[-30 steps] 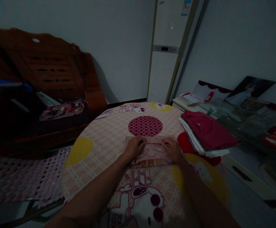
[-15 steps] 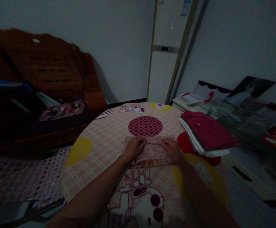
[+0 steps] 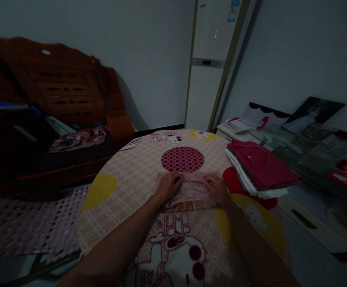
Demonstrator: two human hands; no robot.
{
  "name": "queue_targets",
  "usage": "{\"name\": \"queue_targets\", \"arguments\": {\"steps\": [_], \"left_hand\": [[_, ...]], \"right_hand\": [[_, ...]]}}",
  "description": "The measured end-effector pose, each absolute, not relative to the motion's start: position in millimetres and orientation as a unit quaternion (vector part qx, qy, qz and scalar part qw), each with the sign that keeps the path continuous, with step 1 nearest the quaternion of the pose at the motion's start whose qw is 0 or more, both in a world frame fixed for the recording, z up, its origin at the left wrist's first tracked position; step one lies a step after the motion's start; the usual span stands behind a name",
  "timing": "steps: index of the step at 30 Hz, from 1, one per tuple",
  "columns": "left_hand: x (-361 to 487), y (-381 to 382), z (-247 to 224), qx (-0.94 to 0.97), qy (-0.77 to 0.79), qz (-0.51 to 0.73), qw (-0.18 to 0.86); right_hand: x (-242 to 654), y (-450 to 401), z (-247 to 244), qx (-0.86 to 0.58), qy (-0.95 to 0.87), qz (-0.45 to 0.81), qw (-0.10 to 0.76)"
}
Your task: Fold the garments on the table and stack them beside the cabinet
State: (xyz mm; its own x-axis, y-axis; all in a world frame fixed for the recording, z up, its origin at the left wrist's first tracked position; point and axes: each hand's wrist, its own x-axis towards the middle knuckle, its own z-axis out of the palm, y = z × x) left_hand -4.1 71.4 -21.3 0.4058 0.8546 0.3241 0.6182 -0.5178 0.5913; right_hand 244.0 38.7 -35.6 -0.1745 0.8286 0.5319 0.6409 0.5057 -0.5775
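A folded pinkish, streaky garment (image 3: pixel 193 193) lies flat on the patterned tablecloth (image 3: pixel 131 179), its near edge showing a brownish band. My left hand (image 3: pixel 171 186) pinches the upper left part of its fold, fingers closed on the cloth. On the right side, my right hand (image 3: pixel 215 187) grips the same fold between thumb and fingers. A short stretch of the folded edge runs straight between the two hands. The fingertips are partly hidden by the backs of the hands.
Right of my hands, a stack of folded clothes (image 3: pixel 259 165) with a dark red one on top sits at the table's edge. Beyond it stands a glass-topped cabinet (image 3: pixel 281 147) with papers and boxes. A wooden bench (image 3: pixel 62 87) and a woven chair (image 3: pixel 42 227) are on the left.
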Motion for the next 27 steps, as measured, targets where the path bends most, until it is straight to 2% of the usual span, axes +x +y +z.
{"name": "queue_targets", "arguments": {"steps": [15, 27], "left_hand": [[-4.1, 70.2, -21.9, 0.796, 0.462, 0.327, 0.214], [-4.0, 69.9, -17.2, 0.827, 0.428, 0.279, 0.236]], "right_hand": [[245.4, 38.9, -36.9, -0.493, -0.757, 0.109, 0.414], [250.2, 39.8, -44.4, -0.457, -0.785, 0.097, 0.406]]}}
